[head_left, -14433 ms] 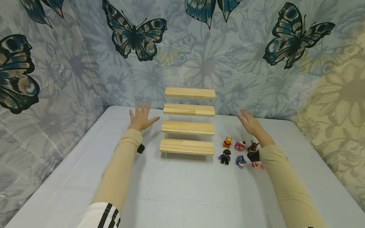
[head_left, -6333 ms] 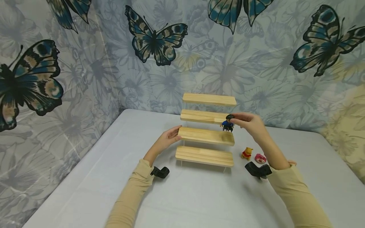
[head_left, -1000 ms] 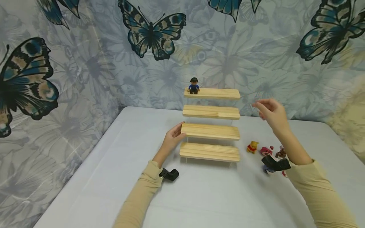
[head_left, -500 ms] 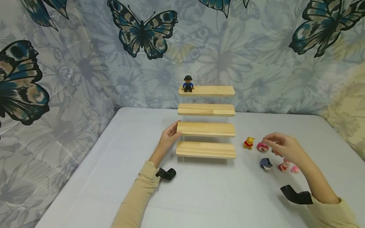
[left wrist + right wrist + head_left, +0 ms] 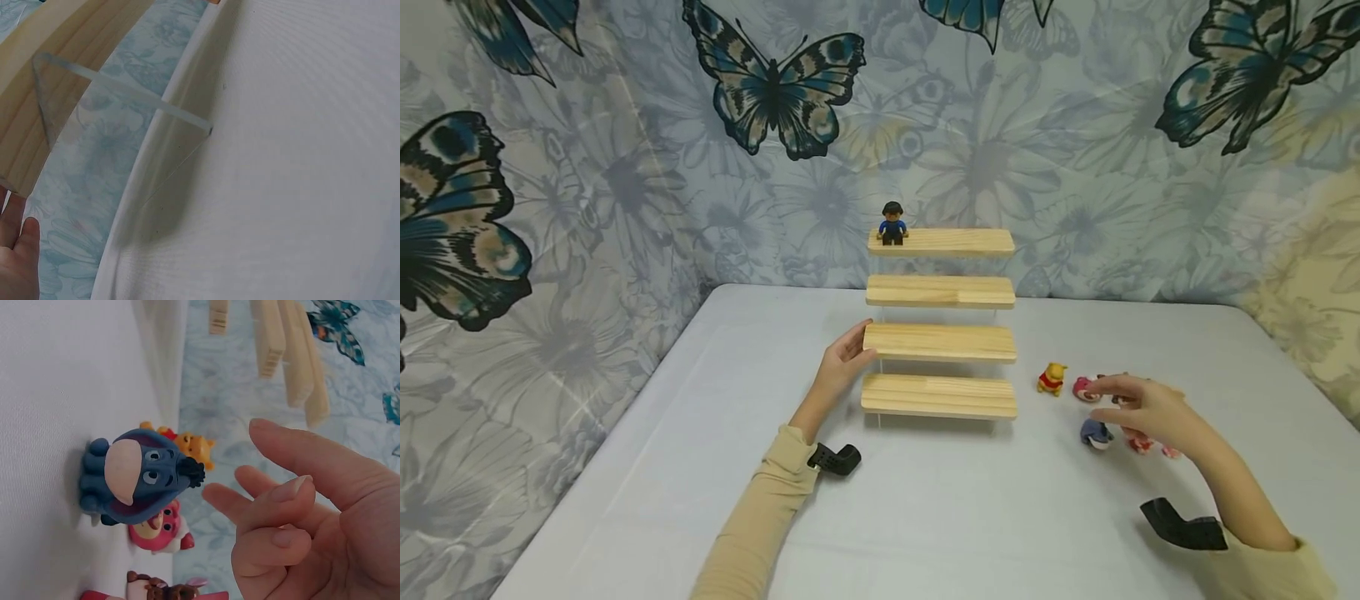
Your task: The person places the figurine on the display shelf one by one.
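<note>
A tiered wooden display shelf [image 5: 940, 396] with clear supports stands on the white table. My left hand [image 5: 838, 364] holds the left end of its second plank from the bottom, fingers at the back and thumb in front. In the left wrist view, that hand's fingers [image 5: 11, 222] meet the plank's end [image 5: 25, 169]. A toy figure in a black cap and blue top [image 5: 892, 225] stands at the left of the top plank. My right hand [image 5: 1153, 408] hovers over the toys, thumb and fingers apart, holding nothing. Closest to its fingertips is a blue donkey figure [image 5: 140, 475].
Beside the donkey are a yellow bear in a red shirt [image 5: 1051, 379] and a pink bear [image 5: 1086, 388]. A brown figure [image 5: 169, 589] and pink-and-red figures [image 5: 1140, 443] are partly covered by the right hand. A butterfly-print cloth [image 5: 775, 200] hangs behind the table.
The capped figure went from the table to the top plank. Over the last second my right hand has come down from beside the shelf to the toys, its fingers spreading. My left hand keeps its hold.
</note>
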Tool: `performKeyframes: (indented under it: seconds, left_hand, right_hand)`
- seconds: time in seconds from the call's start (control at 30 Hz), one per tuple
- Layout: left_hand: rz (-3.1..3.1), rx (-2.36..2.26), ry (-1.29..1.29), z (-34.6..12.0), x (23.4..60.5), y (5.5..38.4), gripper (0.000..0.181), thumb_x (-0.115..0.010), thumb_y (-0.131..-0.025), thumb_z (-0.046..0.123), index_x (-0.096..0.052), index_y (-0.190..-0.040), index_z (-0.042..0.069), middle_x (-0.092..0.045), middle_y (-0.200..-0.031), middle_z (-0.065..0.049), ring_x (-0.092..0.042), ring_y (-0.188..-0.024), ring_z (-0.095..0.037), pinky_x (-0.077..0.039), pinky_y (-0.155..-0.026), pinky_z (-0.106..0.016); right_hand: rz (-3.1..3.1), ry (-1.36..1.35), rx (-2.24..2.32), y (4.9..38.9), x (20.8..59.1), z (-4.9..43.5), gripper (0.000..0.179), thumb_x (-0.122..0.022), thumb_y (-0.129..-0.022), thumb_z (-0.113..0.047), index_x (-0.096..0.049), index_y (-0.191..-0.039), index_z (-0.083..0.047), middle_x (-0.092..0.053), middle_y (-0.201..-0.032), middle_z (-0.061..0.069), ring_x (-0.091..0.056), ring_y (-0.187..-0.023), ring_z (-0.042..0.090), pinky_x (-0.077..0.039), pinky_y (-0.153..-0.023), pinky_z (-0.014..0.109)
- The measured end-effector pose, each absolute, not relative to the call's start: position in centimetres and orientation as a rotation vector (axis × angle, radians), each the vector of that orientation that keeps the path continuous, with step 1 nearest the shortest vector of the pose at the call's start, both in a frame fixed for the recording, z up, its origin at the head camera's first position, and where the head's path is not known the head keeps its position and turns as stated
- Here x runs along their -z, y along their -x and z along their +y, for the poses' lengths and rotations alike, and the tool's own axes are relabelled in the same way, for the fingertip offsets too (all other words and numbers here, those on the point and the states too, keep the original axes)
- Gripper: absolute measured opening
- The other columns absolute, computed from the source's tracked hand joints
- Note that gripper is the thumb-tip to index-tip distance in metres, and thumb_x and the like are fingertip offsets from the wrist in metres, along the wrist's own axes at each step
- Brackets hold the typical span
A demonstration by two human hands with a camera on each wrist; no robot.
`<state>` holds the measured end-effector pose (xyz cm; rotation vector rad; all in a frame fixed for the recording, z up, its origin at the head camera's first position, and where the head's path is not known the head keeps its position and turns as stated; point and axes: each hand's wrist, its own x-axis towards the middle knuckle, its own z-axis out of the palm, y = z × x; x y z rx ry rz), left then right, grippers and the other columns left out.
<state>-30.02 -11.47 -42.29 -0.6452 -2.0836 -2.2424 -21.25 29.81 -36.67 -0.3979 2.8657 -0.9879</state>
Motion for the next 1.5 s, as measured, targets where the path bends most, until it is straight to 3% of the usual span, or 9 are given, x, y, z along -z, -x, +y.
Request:
performKeyframes:
  seconds: [0.17,0.23,0.3,0.37,0.47,0.53,0.83,1.2,1.5]
  left_hand:
    - [-2.08,2.271,0.636,-11.7,42.1,29.9,0.053,-0.051,-0.088,-0.004,-0.03,-0.136,-0.006,-0.031,-0.137,-0.022,-0.031,-0.124,-0.029,-0.029,-0.097,-0.03]
    - [-2.077,2.27,0.63,-11.7,42.0,29.8,0.053,-0.052,-0.088,-0.003,-0.031,-0.136,-0.006,-0.032,-0.137,-0.022,-0.032,-0.124,-0.029,-0.03,-0.096,-0.03]
    - [-2.068,2.262,0.633,-11.7,42.1,29.8,0.053,-0.054,-0.088,-0.001,-0.032,-0.135,-0.005,-0.033,-0.136,-0.021,-0.033,-0.123,-0.028,-0.031,-0.096,-0.03]
    - [-2.057,2.245,0.647,-11.6,42.2,29.9,0.053,-0.055,-0.087,0.003,-0.033,-0.135,-0.005,-0.035,-0.135,-0.021,-0.034,-0.123,-0.028,-0.031,-0.095,-0.03]
    - [-2.039,2.236,0.665,-11.4,42.3,30.0,0.054,-0.056,-0.087,0.005,-0.034,-0.135,-0.005,-0.035,-0.135,-0.021,-0.035,-0.122,-0.027,-0.032,-0.095,-0.029]
    - [-2.035,2.243,0.662,-11.4,42.4,30.0,0.053,-0.055,-0.087,0.004,-0.033,-0.135,-0.005,-0.035,-0.135,-0.021,-0.035,-0.122,-0.027,-0.032,-0.095,-0.028]
    - [-2.051,2.288,0.653,-11.4,41.4,29.4,0.052,-0.05,-0.088,-0.005,-0.028,-0.135,-0.01,-0.029,-0.137,-0.024,-0.029,-0.125,-0.03,-0.029,-0.097,-0.029]
    - [-2.071,2.277,0.651,-11.0,40.1,28.5,0.051,-0.049,-0.088,-0.005,-0.028,-0.135,-0.01,-0.03,-0.137,-0.025,-0.031,-0.124,-0.031,-0.03,-0.096,-0.029]
    - [-2.077,2.29,0.644,-11.1,40.0,28.4,0.051,-0.047,-0.088,-0.006,-0.027,-0.135,-0.009,-0.029,-0.137,-0.025,-0.03,-0.124,-0.031,-0.03,-0.096,-0.03]
  right_hand:
    - [2.833,0.434,0.938,21.5,36.7,30.2,0.043,-0.067,-0.08,-0.027,-0.059,-0.114,-0.001,-0.054,-0.114,0.021,-0.053,-0.094,0.034,-0.042,-0.069,0.048]
    - [2.796,0.433,0.944,21.4,36.7,30.3,0.046,-0.068,-0.079,-0.027,-0.058,-0.115,-0.001,-0.054,-0.114,0.021,-0.056,-0.09,0.03,-0.042,-0.068,0.045]
    - [2.749,0.437,0.975,21.4,36.7,30.3,0.048,-0.07,-0.078,-0.025,-0.057,-0.115,0.002,-0.058,-0.108,0.021,-0.058,-0.07,0.023,-0.035,-0.078,0.048]
    - [2.682,0.406,1.015,21.3,36.7,30.5,0.052,-0.07,-0.077,-0.023,-0.054,-0.117,0.005,-0.061,-0.101,0.018,-0.05,-0.05,0.016,-0.04,-0.069,0.038]
    - [2.615,0.375,1.041,21.2,36.9,30.6,0.058,-0.072,-0.075,-0.024,-0.05,-0.119,0.008,-0.06,-0.101,0.019,-0.036,-0.037,0.012,-0.041,-0.054,0.028]
    - [2.586,0.35,1.034,21.2,37.0,30.7,0.061,-0.073,-0.074,-0.025,-0.049,-0.12,0.008,-0.057,-0.106,0.019,-0.034,-0.038,0.01,-0.032,-0.036,0.024]
    - [2.535,0.347,1.064,21.0,37.3,30.4,0.055,-0.073,-0.074,-0.021,-0.052,-0.115,0.009,-0.056,-0.101,0.015,-0.038,-0.04,0.011,-0.038,-0.037,0.027]
    - [2.568,0.355,1.015,21.1,37.3,30.8,0.051,-0.072,-0.075,-0.02,-0.053,-0.113,0.009,-0.057,-0.081,0.008,-0.037,-0.038,0.01,-0.037,-0.036,0.026]
    - [2.552,0.331,1.035,21.2,37.4,30.5,0.051,-0.072,-0.074,-0.021,-0.054,-0.113,0.008,-0.057,-0.091,0.012,-0.036,-0.038,0.01,-0.035,-0.036,0.025]
